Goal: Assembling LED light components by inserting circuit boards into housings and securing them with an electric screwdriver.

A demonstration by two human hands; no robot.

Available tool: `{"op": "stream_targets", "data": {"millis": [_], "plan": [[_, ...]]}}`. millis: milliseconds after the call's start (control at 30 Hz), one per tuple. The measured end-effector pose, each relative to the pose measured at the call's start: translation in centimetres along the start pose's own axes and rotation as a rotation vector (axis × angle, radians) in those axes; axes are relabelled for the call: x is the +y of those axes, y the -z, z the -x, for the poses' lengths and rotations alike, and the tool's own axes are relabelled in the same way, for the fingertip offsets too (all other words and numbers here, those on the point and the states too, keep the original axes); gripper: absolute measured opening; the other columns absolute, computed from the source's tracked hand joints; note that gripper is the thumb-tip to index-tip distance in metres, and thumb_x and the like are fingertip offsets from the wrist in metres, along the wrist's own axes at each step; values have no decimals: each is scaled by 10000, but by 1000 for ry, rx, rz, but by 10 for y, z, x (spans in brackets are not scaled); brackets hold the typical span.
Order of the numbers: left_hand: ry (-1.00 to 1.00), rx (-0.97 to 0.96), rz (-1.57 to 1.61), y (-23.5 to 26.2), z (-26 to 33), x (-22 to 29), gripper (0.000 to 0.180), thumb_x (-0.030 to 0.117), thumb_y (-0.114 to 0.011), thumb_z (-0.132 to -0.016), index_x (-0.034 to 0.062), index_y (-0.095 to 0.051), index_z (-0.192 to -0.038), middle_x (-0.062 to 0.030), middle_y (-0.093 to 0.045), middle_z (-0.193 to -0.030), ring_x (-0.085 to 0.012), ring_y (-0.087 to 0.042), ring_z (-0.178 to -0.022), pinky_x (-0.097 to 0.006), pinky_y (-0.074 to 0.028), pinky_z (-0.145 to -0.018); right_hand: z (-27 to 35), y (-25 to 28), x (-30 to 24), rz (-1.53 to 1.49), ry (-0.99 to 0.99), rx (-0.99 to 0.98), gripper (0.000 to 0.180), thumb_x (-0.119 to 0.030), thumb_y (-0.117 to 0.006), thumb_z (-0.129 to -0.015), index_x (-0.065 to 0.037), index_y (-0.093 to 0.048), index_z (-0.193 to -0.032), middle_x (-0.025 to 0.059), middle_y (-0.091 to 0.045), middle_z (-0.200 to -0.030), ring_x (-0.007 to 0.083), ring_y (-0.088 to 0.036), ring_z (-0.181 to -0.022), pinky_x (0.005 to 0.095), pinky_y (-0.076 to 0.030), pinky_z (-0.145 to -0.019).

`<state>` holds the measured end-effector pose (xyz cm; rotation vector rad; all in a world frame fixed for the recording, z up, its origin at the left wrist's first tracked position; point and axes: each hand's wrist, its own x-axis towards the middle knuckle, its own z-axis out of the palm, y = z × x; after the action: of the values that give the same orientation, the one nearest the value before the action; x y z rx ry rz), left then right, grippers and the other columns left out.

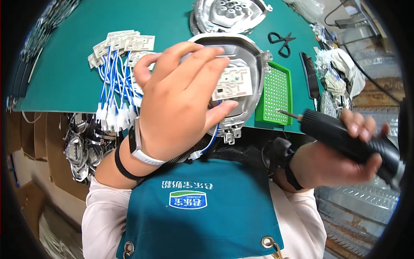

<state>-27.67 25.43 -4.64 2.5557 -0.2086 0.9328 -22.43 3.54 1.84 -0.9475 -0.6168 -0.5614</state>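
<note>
My left hand [179, 93] reaches over a silver metal lamp housing [254, 88] near the table's front edge. Its thumb and fingers lie around a small white circuit board [236, 83] inside the housing, and the hand covers the board's left side. From the board a blue-and-white wire runs down to a white connector [196, 155] hanging over the edge. On the right, my right hand [332, 157] is wrapped round a black electric screwdriver [340, 131]. The bit points left, towards a green tray [276, 93] with a perforated white insert. Whether a screw sits on the bit is unclear.
Several wired circuit boards [125, 43] lie left of the housing. More metal housings [230, 15] are stacked behind it. Black scissors [282, 43] and a dark long-shaped tool [309, 75] lie to the right. Below the table at left, metal parts [82, 151] sit in a cardboard box.
</note>
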Motion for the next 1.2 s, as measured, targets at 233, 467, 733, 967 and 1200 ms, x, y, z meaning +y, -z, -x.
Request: {"op": "stream_targets", "data": {"millis": [233, 467, 733, 967, 1200], "plan": [[9, 53, 100, -11, 6, -11, 455, 224, -801, -616, 117, -650, -1032, -8, -663, -996, -198, -573, -952, -385, -309, -887, 3, -54, 15, -244, -20, -376, 430, -332, -656, -725, -46, -480, -994, 43, -487, -814, 159, -487, -736, 308, -351, -766], [9, 78, 147, -13, 6, -12, 417, 230, -798, -635, 136, -630, -1005, 19, -653, -956, -183, -564, -920, -392, -304, -868, 7, -66, 27, -109, -46, -409, 494, -466, -560, -782, -78, -516, -1085, 43, -474, -838, 178, -485, -758, 345, -348, -771], [27, 73, 164, -10, 10, -13, 411, 231, -799, -637, 137, -624, -997, 19, -651, -969, -178, -564, -925, -404, -307, -868, 8, -69, 37, -109, -83, -463, 531, -436, -552, -826, -79, -459, -1208, 56, -482, -817, 197, -492, -739, 365, -376, -747], [28, 39, 167, -8, 9, -13, 440, 220, -805, -623, 134, -612, -1008, 17, -650, -980, -179, -565, -927, -403, -306, -866, 8, -70, 42, -86, -76, -429, 512, -416, -561, -826, -78, -464, -1198, 60, -492, -812, 197, -495, -725, 357, -380, -736], [24, 18, 179, -10, 8, -15, 436, 195, -802, -618, 134, -612, -1005, 18, -647, -973, -177, -565, -913, -397, -311, -855, 1, -70, 47, -48, -77, -579, 495, -449, -572, -824, -115, -477, -1178, 36, -489, -806, 168, -486, -694, 340, -364, -705]]}}
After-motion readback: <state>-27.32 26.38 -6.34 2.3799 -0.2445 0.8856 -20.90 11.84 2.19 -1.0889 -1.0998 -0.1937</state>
